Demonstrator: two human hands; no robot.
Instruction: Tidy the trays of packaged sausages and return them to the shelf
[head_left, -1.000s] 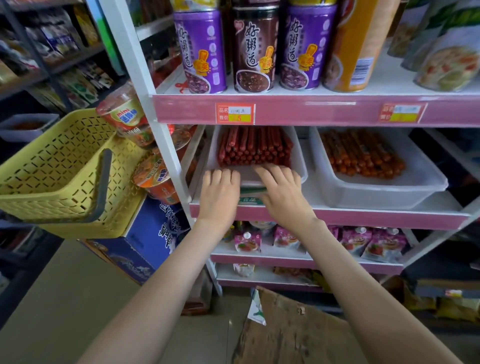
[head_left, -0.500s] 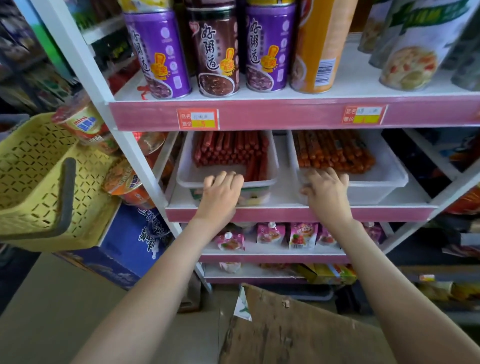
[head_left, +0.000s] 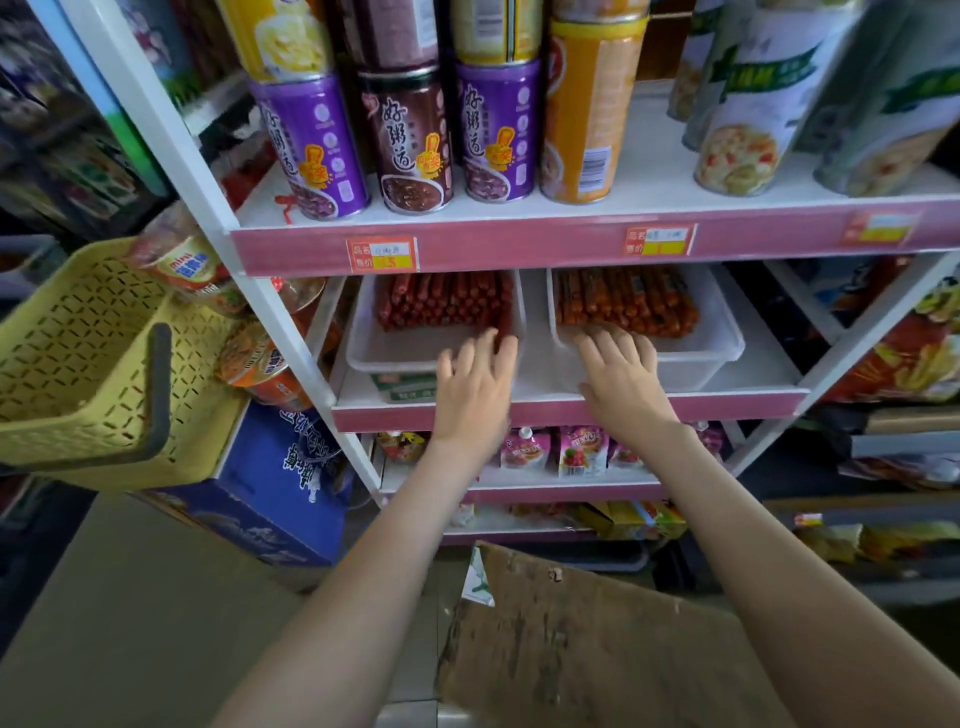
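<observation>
Two white trays stand side by side on the middle shelf (head_left: 727, 406). The left tray (head_left: 363, 358) holds dark red packaged sausages (head_left: 441, 301) stacked at its back. In the right tray (head_left: 722, 353) lie orange-red sausages (head_left: 623, 301). My left hand (head_left: 472, 384) rests with fingers spread over the front right corner of the left tray, fingertips near a loose sausage along its right side. My right hand (head_left: 621, 382) lies on the front left rim of the right tray, fingers over the edge, thumb against the front wall. Neither hand closes around anything.
Tall cans (head_left: 405, 140) fill the shelf above. A yellow basket (head_left: 78, 364) sits at the left on a blue box (head_left: 270, 478), with cup noodles (head_left: 260, 364) beside the upright. Drink pouches (head_left: 576, 449) line the shelf below. Cardboard (head_left: 571, 649) lies on the floor.
My right hand left the left tray and went to the right tray's front rim. My left hand slid right along the left tray's front. The view moved closer and rightward.
</observation>
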